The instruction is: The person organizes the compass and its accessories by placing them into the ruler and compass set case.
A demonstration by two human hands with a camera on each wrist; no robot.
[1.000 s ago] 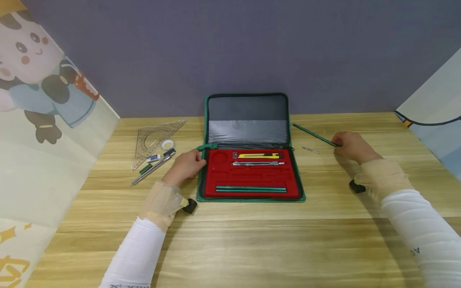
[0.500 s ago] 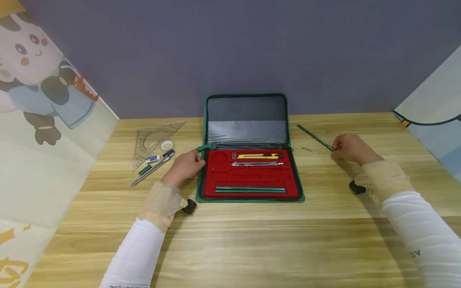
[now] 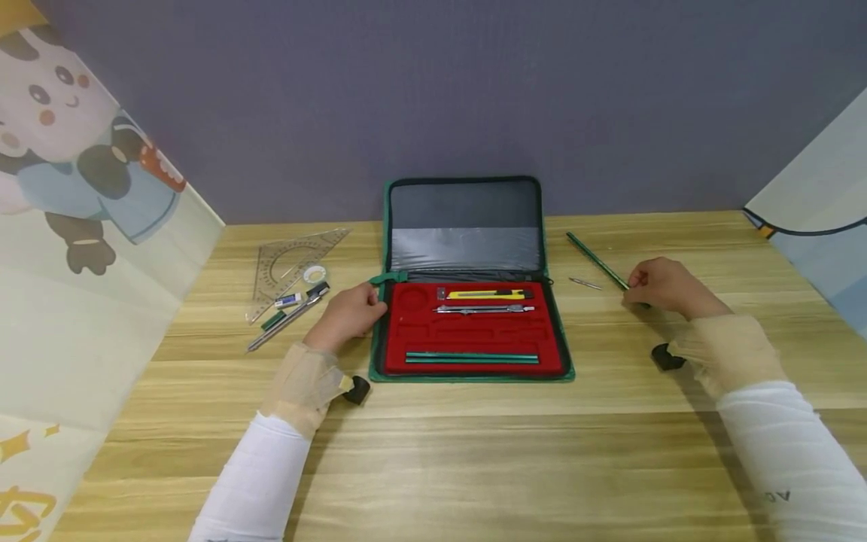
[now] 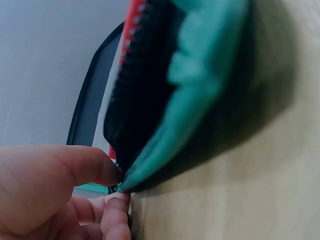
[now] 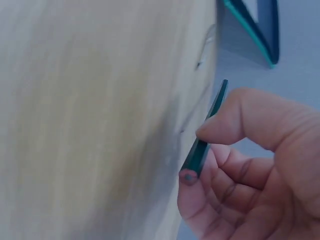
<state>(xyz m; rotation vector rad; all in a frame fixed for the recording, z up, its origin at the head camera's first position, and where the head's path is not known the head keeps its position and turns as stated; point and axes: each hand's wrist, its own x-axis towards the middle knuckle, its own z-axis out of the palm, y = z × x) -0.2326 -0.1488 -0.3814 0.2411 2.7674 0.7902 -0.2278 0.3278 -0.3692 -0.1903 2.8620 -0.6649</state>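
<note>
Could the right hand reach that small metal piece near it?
Probably yes: the small metal piece lies uncovered on the table close to the right hand, though that hand pinches a green pencil, which may need putting down first.

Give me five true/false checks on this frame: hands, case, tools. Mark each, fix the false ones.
1. The right hand pinches a pencil. True.
2. The left hand holds the knife. False: it pinches the left edge of the case; the knife lies in the red tray.
3. Two pencils lie side by side in the tray. True.
4. The case is zipped shut. False: it is open, with the lid raised.
5. The set square lies on the table, left of the case. True.
</note>
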